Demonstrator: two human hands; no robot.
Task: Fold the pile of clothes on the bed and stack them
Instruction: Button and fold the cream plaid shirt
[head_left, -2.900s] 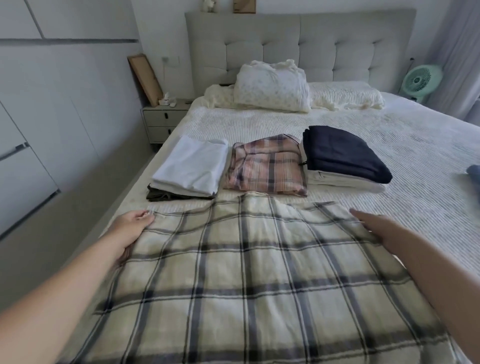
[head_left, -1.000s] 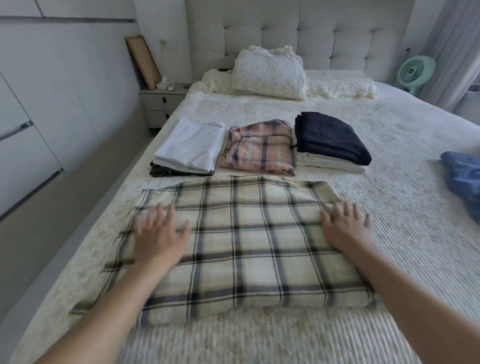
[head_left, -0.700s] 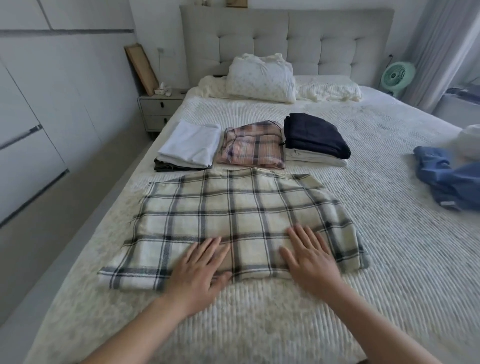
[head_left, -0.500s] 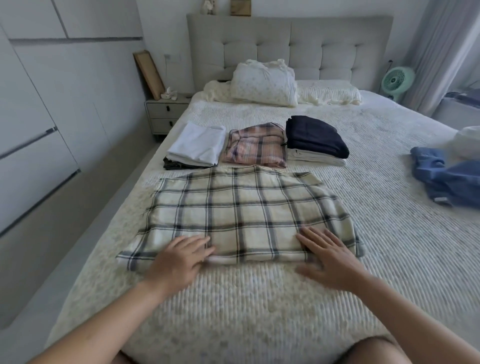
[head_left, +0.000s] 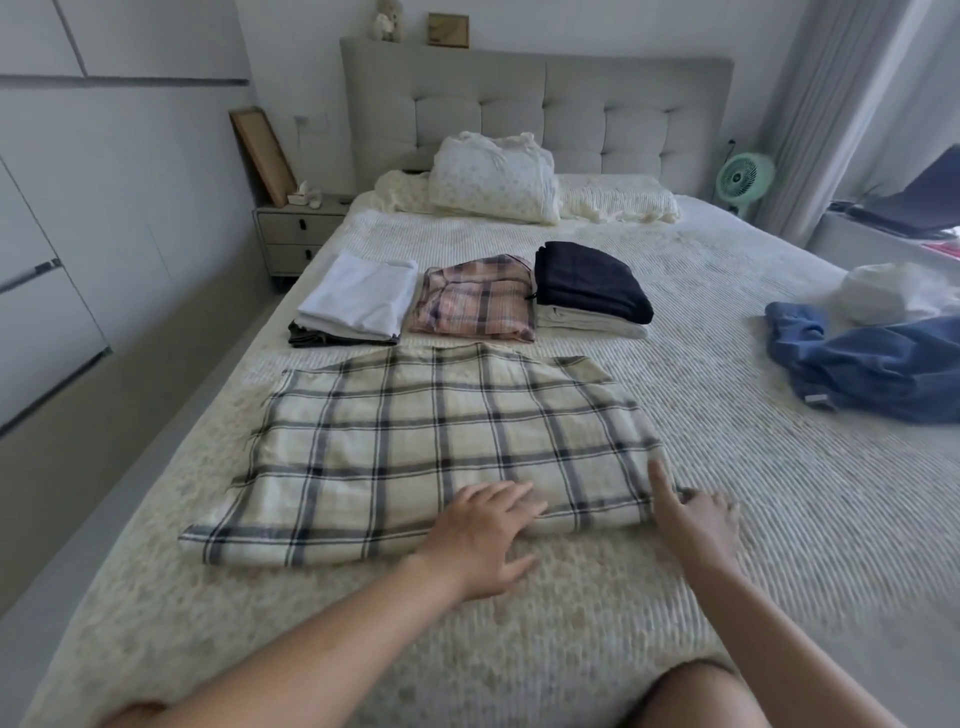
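A cream cloth with dark plaid lines (head_left: 426, 447) lies folded flat on the bed (head_left: 779, 519) in front of me. My left hand (head_left: 483, 535) rests flat on the middle of its near edge, fingers straight. My right hand (head_left: 693, 519) is at the cloth's near right corner, thumb on top and blurred fingers curled beside the edge, pinching it. Behind the cloth are three folded stacks: a white top over dark items (head_left: 358, 301), a pink plaid piece (head_left: 475, 301), and a navy garment on a white one (head_left: 592, 283).
An unfolded blue garment (head_left: 872, 374) and a white bundle (head_left: 893, 293) lie at the bed's right side. Pillows (head_left: 493, 182) sit against the headboard. A nightstand (head_left: 298, 234) and wardrobe doors (head_left: 62, 260) stand left, a green fan (head_left: 743, 179) at back right.
Both hands smoothed the plaid cloth from its far edge toward me. Since half a second ago, my left hand slid right to the middle and my right hand took the near right corner.
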